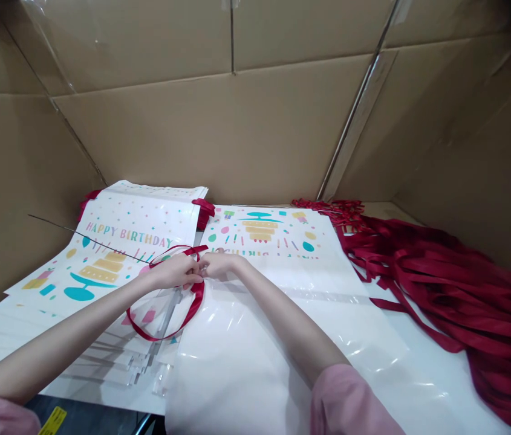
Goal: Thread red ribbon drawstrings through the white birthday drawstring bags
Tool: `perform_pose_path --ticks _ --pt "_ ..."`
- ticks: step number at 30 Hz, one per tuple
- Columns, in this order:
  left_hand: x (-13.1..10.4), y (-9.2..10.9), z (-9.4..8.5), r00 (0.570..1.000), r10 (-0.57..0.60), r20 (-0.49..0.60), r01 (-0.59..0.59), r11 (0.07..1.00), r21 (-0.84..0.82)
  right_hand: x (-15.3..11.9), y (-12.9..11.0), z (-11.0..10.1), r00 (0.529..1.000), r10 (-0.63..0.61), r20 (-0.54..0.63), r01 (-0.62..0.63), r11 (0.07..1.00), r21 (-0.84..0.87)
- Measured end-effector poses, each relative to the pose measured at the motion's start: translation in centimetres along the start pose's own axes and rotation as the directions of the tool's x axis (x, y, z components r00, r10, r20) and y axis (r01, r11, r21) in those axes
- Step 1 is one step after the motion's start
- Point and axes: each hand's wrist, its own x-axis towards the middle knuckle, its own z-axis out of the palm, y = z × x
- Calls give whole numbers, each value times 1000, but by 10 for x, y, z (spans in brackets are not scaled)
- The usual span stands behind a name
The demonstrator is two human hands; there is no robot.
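Observation:
My left hand (177, 271) is closed in a pinch on a narrow red ribbon (192, 311), which hangs in a loop below the fingers. Meeting it fingertip to fingertip, my right hand (219, 264) is closed at the same spot; the ribbon seems pinched there, though the fingers partly hide it. Both hands are over the left edge of a clear-and-white plastic bag (282, 284) printed with a birthday cake upside down. A thin dark wire (87, 240) runs out to the left from beside my left hand.
On the left lies a fanned stack of printed "Happy Birthday" bags (123, 211) with red ribbon at its top corners. A large heap of cut red ribbons (455, 290) spreads over the right side. Tall cardboard walls (237, 127) enclose the white work surface.

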Motion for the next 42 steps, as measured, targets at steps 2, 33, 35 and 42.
perform_pose_path --ticks 2,33,35,42 --pt "-1 4 2 998 -10 -60 14 998 68 1 1 0 1000 -2 6 2 1000 -7" --pt "-6 -6 41 911 12 -412 -81 985 -151 2 1 1 999 34 -25 -36 998 -48" --pt "-3 -10 42 917 -9 -398 -54 987 -149 5 2 4 999 37 -30 -39 997 -60" --pt "-4 -15 46 887 47 -459 -50 999 7 7 1 8 999 36 -29 -39 996 -85"
